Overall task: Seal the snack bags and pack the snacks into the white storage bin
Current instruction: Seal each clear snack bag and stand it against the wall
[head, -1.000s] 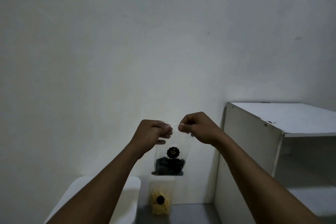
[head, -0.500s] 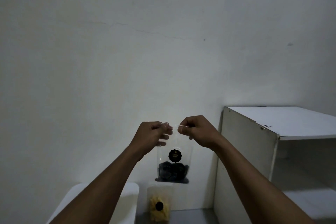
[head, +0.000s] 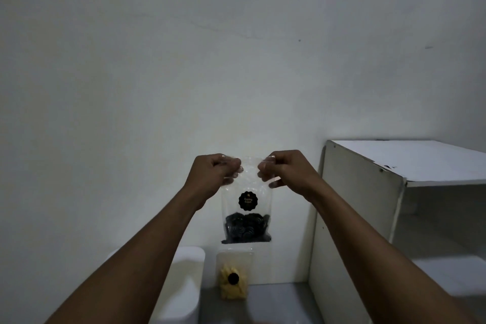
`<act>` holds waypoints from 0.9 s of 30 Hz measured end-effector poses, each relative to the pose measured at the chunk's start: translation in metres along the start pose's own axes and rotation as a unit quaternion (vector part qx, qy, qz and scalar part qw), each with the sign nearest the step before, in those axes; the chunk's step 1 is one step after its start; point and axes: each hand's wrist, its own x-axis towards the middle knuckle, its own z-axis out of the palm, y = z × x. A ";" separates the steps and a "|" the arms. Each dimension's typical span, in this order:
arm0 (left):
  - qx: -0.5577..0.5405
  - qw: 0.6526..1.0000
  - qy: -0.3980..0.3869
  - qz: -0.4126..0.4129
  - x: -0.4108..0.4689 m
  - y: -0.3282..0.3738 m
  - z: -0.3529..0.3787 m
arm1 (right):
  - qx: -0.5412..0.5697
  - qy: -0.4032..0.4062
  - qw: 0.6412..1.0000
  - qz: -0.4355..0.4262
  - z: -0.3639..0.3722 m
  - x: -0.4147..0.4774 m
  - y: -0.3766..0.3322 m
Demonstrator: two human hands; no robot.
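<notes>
Left hand (head: 213, 173) and right hand (head: 287, 171), fingers curled, each pinch a top corner of the clear snack bag (head: 247, 216) hanging below them; uneven pressure may leave its seal gapped

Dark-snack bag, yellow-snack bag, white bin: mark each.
dark-snack bag (head: 247, 229): head view, on the dark snacks inside.
yellow-snack bag (head: 232, 278): head view, on its black label.
white bin (head: 184, 284): head view, on its bare right side.

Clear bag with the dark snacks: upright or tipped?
Upright. The clear bag hangs straight from its top edge, pinched by the left hand and right hand; dark snacks sit at its bottom.
</notes>
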 end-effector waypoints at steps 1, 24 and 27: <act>0.015 1.000 0.009 0.010 0.001 0.000 0.000 | 0.002 -0.008 1.000 0.001 0.001 0.000 0.000; -0.006 1.000 -0.009 -0.026 0.005 0.008 -0.002 | -0.043 0.048 0.997 -0.043 0.005 0.013 -0.012; 0.018 1.000 0.014 0.004 0.009 0.010 -0.005 | -0.031 0.026 0.999 -0.035 0.005 0.013 -0.015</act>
